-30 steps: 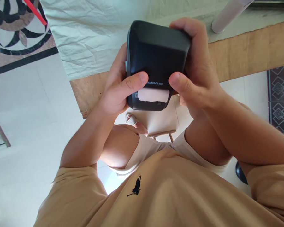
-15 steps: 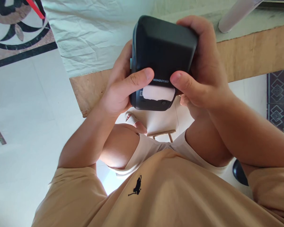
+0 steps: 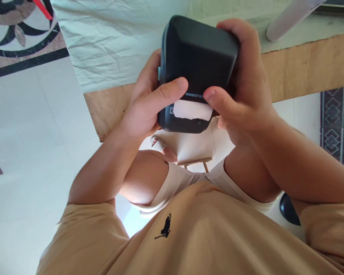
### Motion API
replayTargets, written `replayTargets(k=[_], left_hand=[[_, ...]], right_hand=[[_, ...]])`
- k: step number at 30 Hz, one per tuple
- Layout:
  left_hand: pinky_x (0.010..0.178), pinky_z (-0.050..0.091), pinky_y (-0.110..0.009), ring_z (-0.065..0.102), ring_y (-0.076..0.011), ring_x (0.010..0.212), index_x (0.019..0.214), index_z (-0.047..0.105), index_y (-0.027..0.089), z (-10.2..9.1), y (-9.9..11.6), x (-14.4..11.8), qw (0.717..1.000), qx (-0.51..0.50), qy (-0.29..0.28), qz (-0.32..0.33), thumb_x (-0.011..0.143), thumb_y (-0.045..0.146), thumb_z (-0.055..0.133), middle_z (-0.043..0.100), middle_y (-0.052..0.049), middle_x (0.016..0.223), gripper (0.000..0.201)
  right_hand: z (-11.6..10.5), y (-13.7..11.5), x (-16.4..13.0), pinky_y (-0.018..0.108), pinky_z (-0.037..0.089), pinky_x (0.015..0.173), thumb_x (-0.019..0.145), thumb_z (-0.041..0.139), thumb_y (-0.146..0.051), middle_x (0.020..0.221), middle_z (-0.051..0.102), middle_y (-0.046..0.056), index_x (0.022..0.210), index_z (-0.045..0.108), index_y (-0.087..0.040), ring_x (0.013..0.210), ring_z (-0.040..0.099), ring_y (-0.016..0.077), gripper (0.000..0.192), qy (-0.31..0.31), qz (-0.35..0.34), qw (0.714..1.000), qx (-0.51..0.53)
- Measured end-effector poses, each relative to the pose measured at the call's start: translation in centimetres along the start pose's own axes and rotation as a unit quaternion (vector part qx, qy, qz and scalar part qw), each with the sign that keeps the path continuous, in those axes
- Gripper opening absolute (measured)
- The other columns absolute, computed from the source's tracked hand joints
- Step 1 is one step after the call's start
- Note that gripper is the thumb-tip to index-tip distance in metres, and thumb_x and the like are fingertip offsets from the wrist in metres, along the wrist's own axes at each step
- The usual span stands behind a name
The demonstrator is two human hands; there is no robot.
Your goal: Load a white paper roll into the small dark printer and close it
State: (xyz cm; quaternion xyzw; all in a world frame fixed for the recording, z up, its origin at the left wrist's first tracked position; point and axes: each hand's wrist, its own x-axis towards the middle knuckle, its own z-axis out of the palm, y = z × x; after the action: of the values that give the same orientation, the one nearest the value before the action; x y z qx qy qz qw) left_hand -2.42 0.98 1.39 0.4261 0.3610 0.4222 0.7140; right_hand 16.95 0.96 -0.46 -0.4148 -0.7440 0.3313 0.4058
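Observation:
Both my hands hold a black label printer (image 3: 200, 57) with NIIMBOT lettering, above the near edge of the table. My left hand (image 3: 149, 99) grips its left side, thumb across the top face. On the other side, my right hand (image 3: 243, 80) wraps the edge, its thumb lying beside the lettering. A strip of white label paper (image 3: 192, 110) sticks out of the slot below the lettering. Near its lower end shows a small round power button (image 3: 198, 122). A light blue tab (image 3: 159, 73) pokes out by my left hand. The fingers under the printer are hidden.
A pale green cloth (image 3: 109, 42) covers the table, whose bare wooden edge (image 3: 309, 63) runs below my hands. On the cloth at the upper right stands a white tube (image 3: 292, 19). Under my legs is a wooden stool (image 3: 196, 162) on the tiled floor.
The printer has tilted very slightly and shifted up a little. Both hands keep their hold, and the right thumb has slid slightly left toward the lettering.

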Motion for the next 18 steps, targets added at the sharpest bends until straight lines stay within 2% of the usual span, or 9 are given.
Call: replayTargets(k=[2,5,7,10,12,15,18], left_hand=[[0.071,0.051,-0.035,0.064,-0.0252,0.09,0.102,0.056,0.025,0.0,-0.1,-0.1,1.0,0.001,0.01,-0.003,0.076,0.035,0.074,0.062,-0.004,0.095,0.032],[0.087,0.052,-0.039,0.06,-0.0318,0.115,0.108,0.059,0.028,0.0,-0.3,-0.1,1.0,-0.013,-0.001,0.005,0.082,0.043,0.067,0.064,-0.005,0.109,0.031],[0.098,0.05,-0.041,0.054,-0.0316,0.127,0.115,0.059,0.028,0.0,-0.5,0.1,0.999,-0.027,-0.015,0.017,0.09,0.044,0.056,0.063,-0.004,0.118,0.03],[0.104,0.048,-0.043,0.052,-0.0309,0.131,0.125,0.055,0.032,0.0,-0.9,0.6,0.997,-0.046,-0.038,0.042,0.091,0.052,0.05,0.062,-0.004,0.123,0.04],[0.102,0.049,-0.044,0.053,-0.0315,0.13,0.129,0.053,0.032,-0.1,-1.1,0.9,0.996,-0.057,-0.05,0.049,0.088,0.058,0.051,0.063,-0.004,0.123,0.049],[0.101,0.05,-0.042,0.052,-0.0295,0.132,0.134,0.049,0.032,-0.4,-1.4,1.3,0.995,-0.079,-0.037,0.041,0.091,0.057,0.047,0.065,-0.004,0.123,0.05],[0.099,0.051,-0.039,0.052,-0.0296,0.132,0.126,0.055,0.03,0.1,-1.5,1.5,0.996,-0.075,-0.029,0.036,0.086,0.062,0.052,0.067,-0.004,0.121,0.052]], right_hand=[[0.1,-0.2,-0.1,0.026,0.047,0.066,0.084,0.053,-0.05,0.132,0.049,-0.002,0.137,0.039,-0.037,0.081,0.054,0.0103,0.056,0.01,-0.007,1.0,0.0],[0.3,0.0,-0.2,0.027,0.048,0.068,0.085,0.051,-0.051,0.137,0.047,0.0,0.138,0.038,-0.034,0.095,0.056,0.0141,0.057,0.028,-0.01,1.0,0.008],[0.5,0.3,-0.1,0.027,0.046,0.066,0.084,0.051,-0.051,0.136,0.048,0.002,0.139,0.037,-0.032,0.102,0.055,0.0167,0.06,0.041,-0.015,0.999,0.006],[0.6,0.6,-0.1,0.026,0.045,0.062,0.084,0.051,-0.051,0.139,0.046,0.001,0.14,0.034,-0.032,0.113,0.053,0.0188,0.062,0.045,-0.02,0.999,0.005],[0.5,0.7,0.0,0.024,0.044,0.061,0.085,0.051,-0.053,0.14,0.045,0.001,0.141,0.032,-0.032,0.11,0.054,0.0175,0.063,0.037,-0.016,0.999,0.009],[0.4,0.6,0.1,0.024,0.045,0.059,0.084,0.05,-0.057,0.141,0.044,0.002,0.141,0.03,-0.031,0.091,0.057,0.0128,0.066,0.022,-0.002,1.0,0.019],[0.2,0.3,0.0,0.025,0.047,0.06,0.086,0.051,-0.054,0.14,0.046,-0.001,0.141,0.031,-0.035,0.075,0.055,0.0083,0.062,0.011,0.02,0.999,0.04]])
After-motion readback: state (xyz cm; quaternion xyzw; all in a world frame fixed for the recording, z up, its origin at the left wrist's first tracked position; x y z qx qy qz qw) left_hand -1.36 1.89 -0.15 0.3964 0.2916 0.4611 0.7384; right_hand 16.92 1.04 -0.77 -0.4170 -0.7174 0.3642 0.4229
